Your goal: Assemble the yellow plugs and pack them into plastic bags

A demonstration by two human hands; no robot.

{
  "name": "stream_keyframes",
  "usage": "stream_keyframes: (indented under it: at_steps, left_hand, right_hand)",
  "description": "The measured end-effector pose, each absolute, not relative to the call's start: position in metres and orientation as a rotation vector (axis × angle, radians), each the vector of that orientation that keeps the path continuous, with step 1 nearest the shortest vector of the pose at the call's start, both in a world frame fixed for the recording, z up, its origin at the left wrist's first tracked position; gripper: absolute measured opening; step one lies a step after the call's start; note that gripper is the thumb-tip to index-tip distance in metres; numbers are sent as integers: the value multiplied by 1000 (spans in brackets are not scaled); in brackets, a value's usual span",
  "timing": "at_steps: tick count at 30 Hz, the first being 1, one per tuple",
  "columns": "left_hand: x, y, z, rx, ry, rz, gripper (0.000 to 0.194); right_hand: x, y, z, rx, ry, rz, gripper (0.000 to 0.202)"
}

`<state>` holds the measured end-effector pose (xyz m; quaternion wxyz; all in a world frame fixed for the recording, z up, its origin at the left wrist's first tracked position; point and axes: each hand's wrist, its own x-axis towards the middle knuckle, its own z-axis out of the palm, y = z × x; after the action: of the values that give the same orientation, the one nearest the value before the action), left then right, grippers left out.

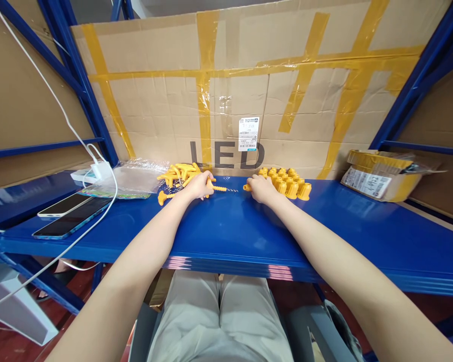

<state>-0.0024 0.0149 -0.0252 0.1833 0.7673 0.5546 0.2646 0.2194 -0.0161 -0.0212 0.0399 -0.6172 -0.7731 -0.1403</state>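
Note:
My left hand (201, 185) is closed around a yellow corkscrew (221, 189), its metal spiral pointing right. Facing that tip across a small gap is a yellow cap (246, 187), gripped in the fingers of my right hand (262, 189). Behind and left of my left hand lies a heap of yellow T-shaped handles (179, 172), some with metal spirals showing. One yellow handle (165, 197) lies at the heap's front. Just beyond my right hand, several yellow caps (292, 189) stand upright in close rows.
A blue shelf (226, 236) carries everything. At left are two phones (73, 218), clear plastic bags (136, 178), a white charger (102, 171) and a hanging cable (53, 85). A taped cardboard box (379, 178) sits right. A large cardboard sheet (166, 110) stands behind.

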Motion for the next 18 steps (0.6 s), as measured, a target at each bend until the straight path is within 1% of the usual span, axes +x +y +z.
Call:
stream_keyframes:
  at_steps: [7, 18]
  left_hand:
    - [-2, 14, -26, 2127, 1413, 815, 37]
    - [2, 7, -22, 2127, 1410, 841, 38]
  right_hand:
    - [219, -14, -23, -1894, -2432, -445, 39]
    - [214, -17, -22, -1943, -2417, -475, 38]
